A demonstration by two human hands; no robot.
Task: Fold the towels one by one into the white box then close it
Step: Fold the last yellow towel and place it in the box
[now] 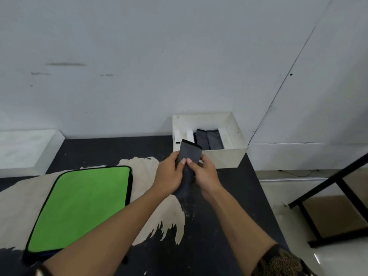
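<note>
the dark bench (219, 226) carries everything. on its left the green towel (79, 206) lies flat and unfolded, i judge next in line. the white box (225, 158) sits open at the far right, near the wall, with dark folded towels (209, 139) standing on edge inside, likely so more fit. just in front of it i have the left hand (169, 172) and right hand (205, 172) both gripping a folded grey towel (190, 151), thumbs pinched on top to keep the fold tight.

Dark grey folded towel (189, 154), bright green black-edged towel (79, 208), white box (225, 158), black table (219, 226) with beige patches
</note>
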